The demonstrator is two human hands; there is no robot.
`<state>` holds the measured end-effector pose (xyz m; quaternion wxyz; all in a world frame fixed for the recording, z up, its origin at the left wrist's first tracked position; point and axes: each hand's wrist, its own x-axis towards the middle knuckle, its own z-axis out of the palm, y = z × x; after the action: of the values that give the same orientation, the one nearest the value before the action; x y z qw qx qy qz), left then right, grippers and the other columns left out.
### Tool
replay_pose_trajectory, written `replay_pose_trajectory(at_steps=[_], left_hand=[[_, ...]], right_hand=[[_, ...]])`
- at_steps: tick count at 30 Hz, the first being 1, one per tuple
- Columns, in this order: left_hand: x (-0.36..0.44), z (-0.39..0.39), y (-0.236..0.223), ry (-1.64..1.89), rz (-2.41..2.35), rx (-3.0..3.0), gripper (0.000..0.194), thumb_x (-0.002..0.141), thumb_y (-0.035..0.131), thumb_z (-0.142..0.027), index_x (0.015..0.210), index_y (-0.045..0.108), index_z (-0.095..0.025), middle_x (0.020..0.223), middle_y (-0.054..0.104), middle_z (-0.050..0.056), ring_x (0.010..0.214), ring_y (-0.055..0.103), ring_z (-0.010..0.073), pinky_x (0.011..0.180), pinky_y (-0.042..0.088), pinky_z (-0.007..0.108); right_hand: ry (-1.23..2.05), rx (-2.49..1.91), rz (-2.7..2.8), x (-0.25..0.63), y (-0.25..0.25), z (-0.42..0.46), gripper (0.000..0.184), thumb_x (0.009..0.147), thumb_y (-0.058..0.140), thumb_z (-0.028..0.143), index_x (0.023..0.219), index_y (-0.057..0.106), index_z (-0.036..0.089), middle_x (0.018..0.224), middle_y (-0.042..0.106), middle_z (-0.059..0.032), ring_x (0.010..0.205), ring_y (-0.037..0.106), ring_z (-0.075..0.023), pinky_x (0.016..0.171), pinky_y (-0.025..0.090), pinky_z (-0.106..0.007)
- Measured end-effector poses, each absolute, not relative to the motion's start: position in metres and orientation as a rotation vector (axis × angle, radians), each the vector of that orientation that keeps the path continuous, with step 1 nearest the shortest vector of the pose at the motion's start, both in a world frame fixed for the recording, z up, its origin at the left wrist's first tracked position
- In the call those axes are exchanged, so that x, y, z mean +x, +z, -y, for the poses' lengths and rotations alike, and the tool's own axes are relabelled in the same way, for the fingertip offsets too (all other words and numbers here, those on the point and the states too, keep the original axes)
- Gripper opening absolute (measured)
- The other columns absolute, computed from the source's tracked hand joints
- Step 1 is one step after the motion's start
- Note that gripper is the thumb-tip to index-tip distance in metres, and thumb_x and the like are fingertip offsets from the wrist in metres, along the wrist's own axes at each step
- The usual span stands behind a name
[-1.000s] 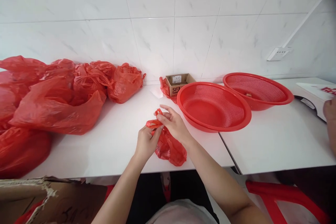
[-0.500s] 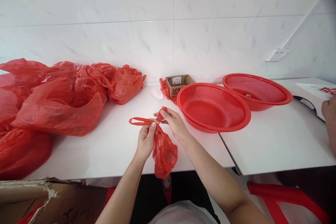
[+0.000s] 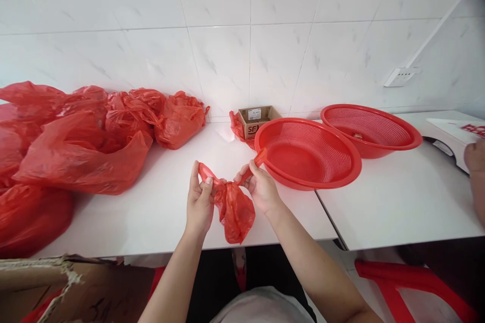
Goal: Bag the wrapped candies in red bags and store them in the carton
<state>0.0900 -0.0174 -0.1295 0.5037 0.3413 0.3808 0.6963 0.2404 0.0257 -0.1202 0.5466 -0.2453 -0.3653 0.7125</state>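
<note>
Between my hands is a small red plastic bag [image 3: 237,212], its body bunched below a gathered neck near the table's front edge. My left hand [image 3: 200,202] pinches one handle of the bag, on the left side. The other handle is gripped by my right hand [image 3: 260,187], its end sticking up past my thumb. Both handles are drawn apart from the neck. What the bag contains is hidden by the crumpled plastic.
Filled red bags [image 3: 87,146] are heaped on the left of the white table [image 3: 159,222]. Two red colanders [image 3: 308,154] and a small cardboard box [image 3: 255,123] stand behind my right hand. A large torn carton [image 3: 94,287] is at lower left. Another person's hand [image 3: 475,159] shows far right.
My hands have moved apart, pulling the two handles to opposite sides. The bag's neck is drawn tighter, and its body sits slightly higher.
</note>
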Motion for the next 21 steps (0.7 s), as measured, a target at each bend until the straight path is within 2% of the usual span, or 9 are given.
replay_pose_trajectory(at_steps=[4,8,11,13,15,16,18,20,21], left_hand=[[0.075,0.025,-0.141,1.830,-0.857,0.596,0.068,0.080,0.073,-0.024,0.141,0.046,-0.035,0.078,0.063,-0.006,0.073,0.063,0.0060,0.095,0.050,0.030],[0.065,0.033,-0.140,1.822,-1.004,0.785,0.060,0.084,0.069,-0.030,0.140,0.048,-0.036,0.076,0.060,-0.006,0.074,0.061,0.0078,0.096,0.049,0.032],[0.066,0.034,-0.124,1.750,-1.277,1.241,0.058,0.089,0.062,-0.035,0.144,0.044,-0.033,0.081,0.064,-0.002,0.079,0.063,0.0130,0.096,0.048,0.036],[0.070,0.030,-0.112,1.686,-1.401,1.576,0.057,0.091,0.058,-0.035,0.146,0.042,-0.032,0.103,0.067,0.004,0.092,0.064,0.0176,0.098,0.046,0.039],[0.077,0.026,-0.107,1.693,-1.391,1.779,0.053,0.093,0.055,-0.036,0.145,0.043,-0.031,0.127,0.060,0.009,0.110,0.060,0.0217,0.101,0.044,0.040],[0.082,0.024,-0.108,1.722,-1.341,1.787,0.055,0.093,0.055,-0.037,0.145,0.040,-0.032,0.133,0.056,0.010,0.116,0.057,0.0226,0.102,0.043,0.040],[0.091,0.022,-0.116,1.789,-1.164,1.642,0.072,0.089,0.060,-0.041,0.151,0.024,-0.036,0.136,0.052,0.011,0.118,0.056,0.0228,0.099,0.045,0.039],[0.099,0.023,-0.129,1.727,-1.035,1.456,0.096,0.079,0.071,-0.040,0.152,0.010,-0.039,0.134,0.052,0.011,0.111,0.060,0.0229,0.091,0.049,0.038],[0.101,0.025,-0.136,1.628,-1.054,1.437,0.098,0.074,0.075,-0.037,0.151,0.015,-0.037,0.130,0.055,0.010,0.106,0.062,0.0231,0.087,0.050,0.038]], right_hand=[[1.816,-0.516,0.735,0.245,-0.130,-0.034,0.051,0.081,0.066,0.055,0.054,0.041,0.020,0.048,0.035,0.0063,0.057,0.052,-0.0133,0.070,0.043,-0.029],[1.658,-0.655,0.996,0.251,-0.130,-0.035,0.050,0.086,0.059,0.058,0.056,0.043,0.021,0.049,0.031,0.0073,0.053,0.047,-0.0121,0.068,0.042,-0.030],[1.557,-0.675,1.363,0.250,-0.114,-0.027,0.033,0.087,0.061,0.052,0.080,0.061,0.020,0.057,0.044,0.0062,0.059,0.049,-0.0114,0.070,0.042,-0.028],[1.537,-0.624,1.604,0.244,-0.102,-0.019,0.030,0.082,0.069,0.044,0.101,0.063,0.021,0.075,0.057,0.0036,0.069,0.053,-0.0117,0.072,0.043,-0.027],[1.517,-0.592,1.787,0.237,-0.095,-0.013,0.025,0.080,0.071,0.038,0.098,0.065,0.020,0.080,0.059,0.0030,0.072,0.053,-0.0121,0.071,0.042,-0.027],[1.502,-0.591,1.841,0.234,-0.093,-0.012,0.020,0.082,0.069,0.037,0.088,0.065,0.019,0.076,0.058,0.0033,0.070,0.052,-0.0119,0.069,0.042,-0.026],[1.494,-0.593,1.845,0.228,-0.092,-0.010,0.025,0.086,0.062,0.038,0.073,0.062,0.017,0.069,0.056,0.0029,0.066,0.050,-0.0117,0.066,0.041,-0.027],[1.501,-0.598,1.744,0.226,-0.092,-0.012,0.027,0.089,0.057,0.040,0.073,0.061,0.018,0.071,0.059,0.0012,0.066,0.051,-0.0122,0.065,0.042,-0.027],[1.504,-0.621,1.679,0.226,-0.092,-0.014,0.028,0.089,0.056,0.041,0.075,0.061,0.018,0.071,0.058,0.0008,0.065,0.051,-0.0119,0.063,0.041,-0.027]])
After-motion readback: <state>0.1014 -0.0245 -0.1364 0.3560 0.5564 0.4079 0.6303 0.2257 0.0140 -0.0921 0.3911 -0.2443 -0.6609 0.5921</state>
